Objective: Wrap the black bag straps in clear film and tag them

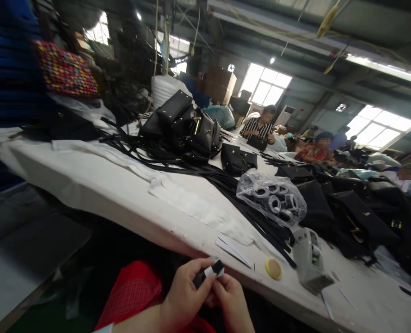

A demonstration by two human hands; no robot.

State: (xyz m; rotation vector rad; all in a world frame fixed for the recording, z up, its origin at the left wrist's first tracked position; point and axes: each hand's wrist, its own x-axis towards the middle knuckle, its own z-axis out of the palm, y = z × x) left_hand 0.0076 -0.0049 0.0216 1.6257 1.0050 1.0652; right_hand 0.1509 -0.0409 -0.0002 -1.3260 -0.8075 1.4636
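Observation:
Close to the table's front edge, my left hand (184,289) is closed around a small black strap-like piece with a white band (209,270) across it. My right hand (231,300) meets it from the right, its thumb and fingers pinched together at the piece's end. Something pale and shiny shows by those fingertips, too small to name. On the table just beyond lie a folded white paper (233,249) and a round yellow-rimmed disc (273,268).
The long white-covered table (129,199) slopes across the view. On it are black straps (226,187), black handbags (187,125), a clear bag of rolls (272,196), a grey tape dispenser (311,261) and more bags (358,212). A person in stripes (259,127) works across it.

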